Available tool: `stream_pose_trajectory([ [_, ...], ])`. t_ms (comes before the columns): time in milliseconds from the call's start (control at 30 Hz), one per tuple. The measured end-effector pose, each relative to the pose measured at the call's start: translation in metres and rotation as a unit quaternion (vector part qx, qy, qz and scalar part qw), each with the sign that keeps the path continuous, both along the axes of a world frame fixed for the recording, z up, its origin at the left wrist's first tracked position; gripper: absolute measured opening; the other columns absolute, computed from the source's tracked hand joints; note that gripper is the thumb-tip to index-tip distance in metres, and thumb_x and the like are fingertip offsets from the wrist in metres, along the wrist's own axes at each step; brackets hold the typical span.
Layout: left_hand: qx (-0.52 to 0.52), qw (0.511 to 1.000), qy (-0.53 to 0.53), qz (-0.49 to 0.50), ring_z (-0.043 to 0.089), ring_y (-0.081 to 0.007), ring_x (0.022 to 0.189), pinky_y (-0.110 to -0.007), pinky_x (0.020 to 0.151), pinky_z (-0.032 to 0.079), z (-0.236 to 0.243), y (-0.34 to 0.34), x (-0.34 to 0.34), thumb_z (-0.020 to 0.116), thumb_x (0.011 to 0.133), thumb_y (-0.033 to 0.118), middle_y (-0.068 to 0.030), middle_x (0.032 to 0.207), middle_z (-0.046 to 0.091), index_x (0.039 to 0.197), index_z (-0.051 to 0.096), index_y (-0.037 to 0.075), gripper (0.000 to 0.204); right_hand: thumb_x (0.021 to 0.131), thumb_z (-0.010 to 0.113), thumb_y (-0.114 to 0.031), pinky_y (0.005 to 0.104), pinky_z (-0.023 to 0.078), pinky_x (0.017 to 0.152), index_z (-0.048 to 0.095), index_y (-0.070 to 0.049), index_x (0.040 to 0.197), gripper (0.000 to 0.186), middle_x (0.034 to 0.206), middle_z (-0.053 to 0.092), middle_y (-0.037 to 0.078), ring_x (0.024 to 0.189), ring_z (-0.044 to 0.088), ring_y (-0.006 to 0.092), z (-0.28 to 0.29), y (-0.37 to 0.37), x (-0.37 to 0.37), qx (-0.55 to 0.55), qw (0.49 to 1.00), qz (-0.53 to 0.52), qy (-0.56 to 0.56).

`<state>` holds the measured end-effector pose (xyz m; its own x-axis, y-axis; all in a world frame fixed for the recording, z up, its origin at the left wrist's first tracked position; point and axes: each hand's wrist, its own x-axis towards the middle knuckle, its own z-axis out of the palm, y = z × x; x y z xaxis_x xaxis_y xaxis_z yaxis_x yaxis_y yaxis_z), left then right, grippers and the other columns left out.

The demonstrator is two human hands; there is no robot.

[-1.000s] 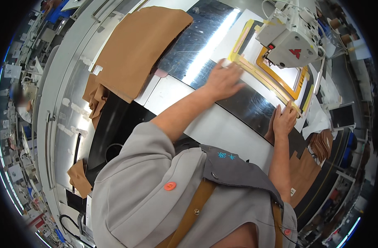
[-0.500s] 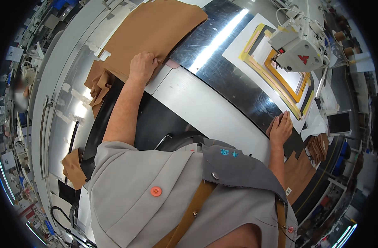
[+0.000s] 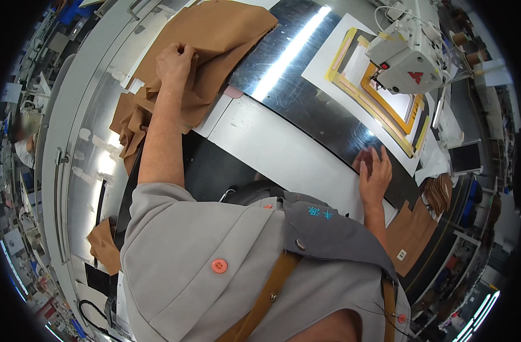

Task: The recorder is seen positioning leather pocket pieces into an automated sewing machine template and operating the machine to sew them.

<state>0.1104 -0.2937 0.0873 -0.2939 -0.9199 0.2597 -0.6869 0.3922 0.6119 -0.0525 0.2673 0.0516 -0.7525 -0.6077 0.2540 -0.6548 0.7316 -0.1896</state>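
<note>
Cloth (image 3: 226,31), smooth before, is bunching up because the left hand (image 3: 175,64) is pinching it; the right hand (image 3: 376,178) is spreading empty fingers by the desk (image 3: 309,108).

Up close there are two hands (image 3: 174,64) (image 3: 375,175), one sewing machine (image 3: 407,67), one orange frame (image 3: 385,109) and two brown straps (image 3: 266,296).

Gry top (image 3: 175,251), orange btns (image 3: 219,266), dk collar (image 3: 334,233), brn straps (image 3: 279,275).

The material (image 3: 220,60) is plain brown, the frame (image 3: 386,108) orange-yellow.
</note>
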Motion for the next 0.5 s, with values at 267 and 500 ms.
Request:
stream_pose_trajectory([
  [267, 0.231, 0.946, -0.083, -0.213, 0.063, -0.0122, 0.070, -0.030, 0.066, 0.051, 0.002, -0.026, 0.039, 0.077, 0.088, 0.024, -0.0034, 0.077, 0.072, 0.089, 0.079, 0.003, 0.021, 0.092, 0.070, -0.015, 0.0474, 0.039, 0.112, 0.062, -0.006, 0.138, 0.047, 0.153, 0.048, 0.017, 0.137, 0.048, 0.0357, 0.010, -0.031, 0.040, -0.057, 0.991, 0.092, -0.081],
  [500, 0.242, 0.961, 0.122, -0.052, 0.066, -0.0178, 0.075, -0.035, 0.070, 0.053, -0.049, -0.027, 0.049, 0.075, 0.094, 0.029, -0.0067, 0.084, 0.073, 0.101, 0.076, 0.000, 0.030, 0.091, 0.070, -0.012, 0.0436, 0.044, 0.107, 0.064, -0.006, 0.131, 0.041, 0.142, 0.059, 0.013, 0.129, 0.057, 0.0318, 0.036, -0.108, 0.039, -0.040, 0.953, 0.264, -0.143],
])
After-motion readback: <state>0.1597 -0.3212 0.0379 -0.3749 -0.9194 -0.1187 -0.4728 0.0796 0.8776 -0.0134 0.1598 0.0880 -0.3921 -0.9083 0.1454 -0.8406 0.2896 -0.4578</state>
